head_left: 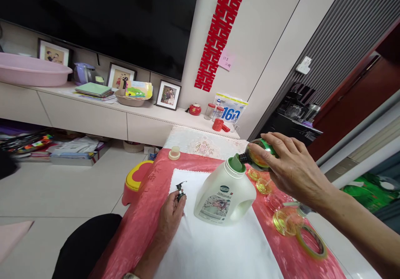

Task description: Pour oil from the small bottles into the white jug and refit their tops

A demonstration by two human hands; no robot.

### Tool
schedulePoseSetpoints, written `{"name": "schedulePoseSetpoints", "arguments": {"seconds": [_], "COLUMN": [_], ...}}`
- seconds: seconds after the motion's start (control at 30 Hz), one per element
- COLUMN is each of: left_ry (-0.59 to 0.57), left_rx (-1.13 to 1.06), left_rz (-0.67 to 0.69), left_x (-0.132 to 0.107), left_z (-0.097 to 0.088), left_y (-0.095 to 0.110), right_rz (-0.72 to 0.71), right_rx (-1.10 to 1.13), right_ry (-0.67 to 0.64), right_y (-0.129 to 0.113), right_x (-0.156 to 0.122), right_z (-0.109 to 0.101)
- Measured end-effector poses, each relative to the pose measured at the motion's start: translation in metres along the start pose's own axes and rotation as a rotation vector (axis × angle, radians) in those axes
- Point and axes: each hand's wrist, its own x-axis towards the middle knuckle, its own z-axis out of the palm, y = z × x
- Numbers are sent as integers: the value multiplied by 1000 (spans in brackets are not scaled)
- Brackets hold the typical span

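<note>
A pale green detergent jug (218,202) stands upright on a white cloth (193,241), its wide mouth uncapped and a green pouring lip inside. My right hand (289,166) is wrapped round a small dark bottle (261,153). That bottle is tilted, its black threaded neck (243,158) resting at or just over the jug's mouth; whether liquid runs from it I cannot tell. To the left of the jug, my left hand (171,212) is closed on a black pump head (180,190). A cream cap (174,153) sits on the table beyond it.
Several glass vessels with yellow tints (286,220) and a roll of tape (323,250) lie along the right side of the red tablecloth (146,212). A yellow and red stool (134,181) is at the left. Behind stands a low cabinet (146,126) with picture frames.
</note>
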Motion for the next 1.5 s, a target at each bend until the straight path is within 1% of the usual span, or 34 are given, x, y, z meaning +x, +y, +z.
{"name": "schedulePoseSetpoints", "arguments": {"seconds": [0.13,0.23,0.57,0.8,1.1,1.33,1.5], "left_ry": [8,8,-10,-3,-6,-7,0], "left_rx": [-20,-26,-9,-14,-11,-4,-17], "left_rz": [20,20,-9,-4,-4,1,5], "left_x": [0,1,-1,-1,0,-1,-2], "left_z": [1,2,0,0,1,-1,-1], "left_y": [-4,-5,1,0,-3,0,2], "right_rz": [-27,-54,-128,-141,-178,-199,-204], "right_rx": [-36,-57,-145,-142,-151,-150,-155], "right_ry": [-22,4,75,56,73,106,99], "right_y": [0,1,1,3,3,3,4], "right_x": [2,4,10,11,15,18,19], "right_z": [-4,-6,-14,-16,-18,-23,-24]}}
